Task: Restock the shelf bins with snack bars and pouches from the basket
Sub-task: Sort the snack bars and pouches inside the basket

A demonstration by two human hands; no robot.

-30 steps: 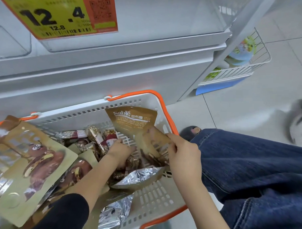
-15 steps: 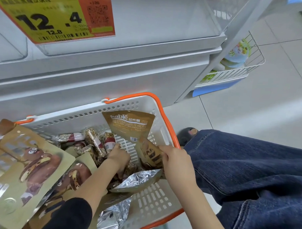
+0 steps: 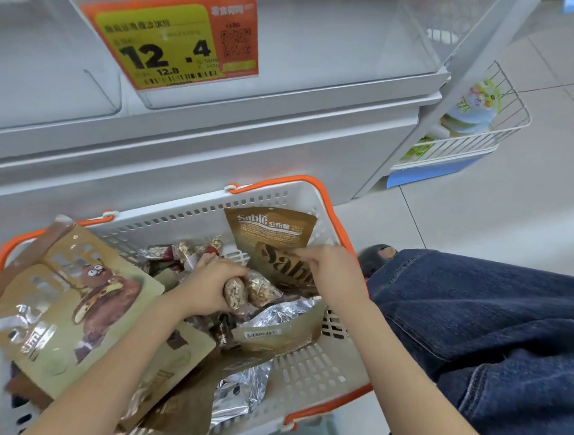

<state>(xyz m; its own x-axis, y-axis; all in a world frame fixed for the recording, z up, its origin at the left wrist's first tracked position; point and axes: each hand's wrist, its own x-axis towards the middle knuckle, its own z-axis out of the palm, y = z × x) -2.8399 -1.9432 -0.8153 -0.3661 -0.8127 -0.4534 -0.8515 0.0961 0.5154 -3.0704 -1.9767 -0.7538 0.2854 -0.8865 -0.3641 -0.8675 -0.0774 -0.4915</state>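
A white basket [image 3: 309,377] with orange handles sits low in front of me, filled with pouches and bars. My left hand [image 3: 208,286] is closed around a clear-wrapped nut snack bar [image 3: 234,292] in the basket's middle. My right hand [image 3: 334,277] pinches the top edge of a brown Sablé pouch [image 3: 284,266]. A second Sablé pouch [image 3: 272,228] leans on the basket's far wall. Large tan pouches with a cartoon bear [image 3: 74,304] fill the left side. More wrapped bars [image 3: 180,251] lie behind my left hand.
Clear shelf bins [image 3: 317,55] stand above the basket, one with an orange-and-yellow price tag [image 3: 170,39] reading 12.4. A white wire rack [image 3: 471,126] of goods hangs at the right. My jeans-clad leg [image 3: 470,321] and a dark shoe [image 3: 375,256] are right of the basket.
My left hand has closed on a nut bar and lifted it slightly. My right hand shifted to the top edge of the lower Sablé pouch. The view dropped a little.
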